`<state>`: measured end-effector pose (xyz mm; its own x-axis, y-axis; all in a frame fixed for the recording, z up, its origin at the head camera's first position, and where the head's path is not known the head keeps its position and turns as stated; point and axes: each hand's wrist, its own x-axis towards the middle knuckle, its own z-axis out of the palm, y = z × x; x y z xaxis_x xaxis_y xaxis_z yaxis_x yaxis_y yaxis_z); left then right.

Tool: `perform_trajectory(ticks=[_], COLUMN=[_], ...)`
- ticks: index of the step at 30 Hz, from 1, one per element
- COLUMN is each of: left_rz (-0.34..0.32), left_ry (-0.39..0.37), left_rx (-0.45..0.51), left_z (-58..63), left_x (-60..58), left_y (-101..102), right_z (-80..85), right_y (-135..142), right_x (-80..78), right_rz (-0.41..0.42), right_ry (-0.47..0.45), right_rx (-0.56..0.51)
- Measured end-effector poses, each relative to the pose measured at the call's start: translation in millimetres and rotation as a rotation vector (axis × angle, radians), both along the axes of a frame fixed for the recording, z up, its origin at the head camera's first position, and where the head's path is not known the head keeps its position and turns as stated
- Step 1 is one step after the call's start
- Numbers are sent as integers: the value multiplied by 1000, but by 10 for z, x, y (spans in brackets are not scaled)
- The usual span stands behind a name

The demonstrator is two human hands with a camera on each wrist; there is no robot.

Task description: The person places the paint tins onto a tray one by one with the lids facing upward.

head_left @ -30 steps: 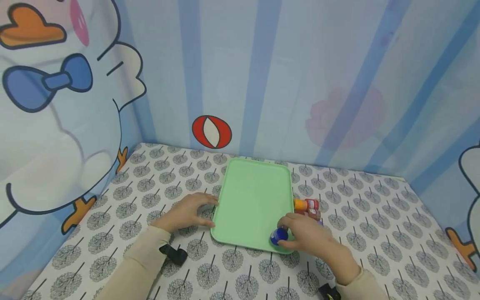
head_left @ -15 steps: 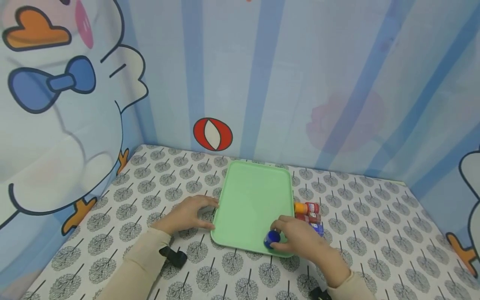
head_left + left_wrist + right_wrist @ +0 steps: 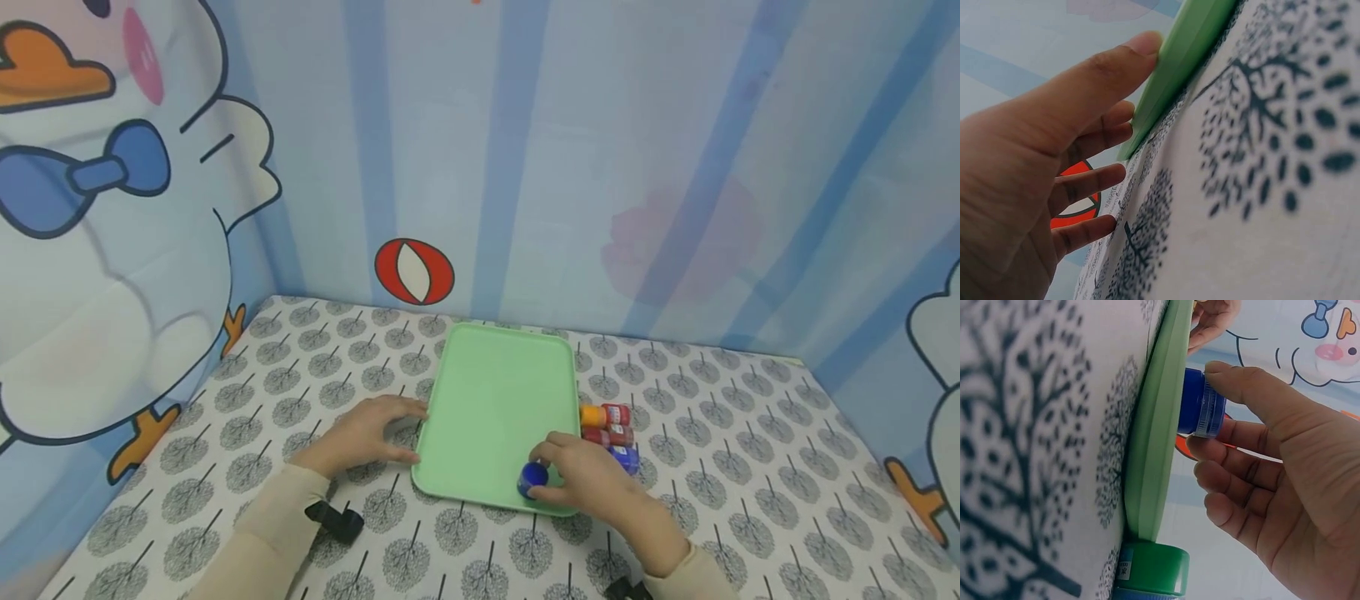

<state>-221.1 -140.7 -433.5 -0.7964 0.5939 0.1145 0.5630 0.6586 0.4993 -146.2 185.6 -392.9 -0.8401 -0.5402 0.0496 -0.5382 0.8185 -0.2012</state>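
A small blue jar (image 3: 533, 480) stands on the near right part of a light green tray (image 3: 498, 408). My right hand (image 3: 592, 477) pinches the jar's clear ridged upper part (image 3: 1212, 412) between thumb and index finger, with the other fingers bent loosely below in the right wrist view. At the tray's left side, my left hand (image 3: 363, 433) has its fingers spread and relaxed. Its thumb tip (image 3: 1146, 44) lies against the tray's outer wall (image 3: 1175, 69) in the left wrist view.
Right of the tray lie several small jars: a red one with an orange end (image 3: 617, 415), a dark red one (image 3: 621, 434) and a blue one (image 3: 625, 460). A green cap (image 3: 1154, 569) shows close by the tray rim. Tree-patterned cloth (image 3: 720, 467) covers the table, which meets a printed curtain (image 3: 555, 167).
My right hand has slid left across the tray's near end with the blue jar, uncovering more of the blue jar on the cloth. My left hand stays at the tray's left edge.
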Motion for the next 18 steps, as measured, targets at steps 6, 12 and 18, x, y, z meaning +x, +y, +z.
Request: perform_trajectory(ticks=[6,12,18], left_rz=[-8,-24,-32], left_ry=[3,28,37], left_rx=[-3,-9,-7], left_z=[-32,-41,-20], left_x=[2,1,-2], left_y=[-9,-5,-6], right_z=[0,35,82], right_y=[-3,16,85], right_x=[13,14,0], right_rz=[-12,-17,-42], right_ry=[-6,-25,3], right_rx=[-3,4,-7])
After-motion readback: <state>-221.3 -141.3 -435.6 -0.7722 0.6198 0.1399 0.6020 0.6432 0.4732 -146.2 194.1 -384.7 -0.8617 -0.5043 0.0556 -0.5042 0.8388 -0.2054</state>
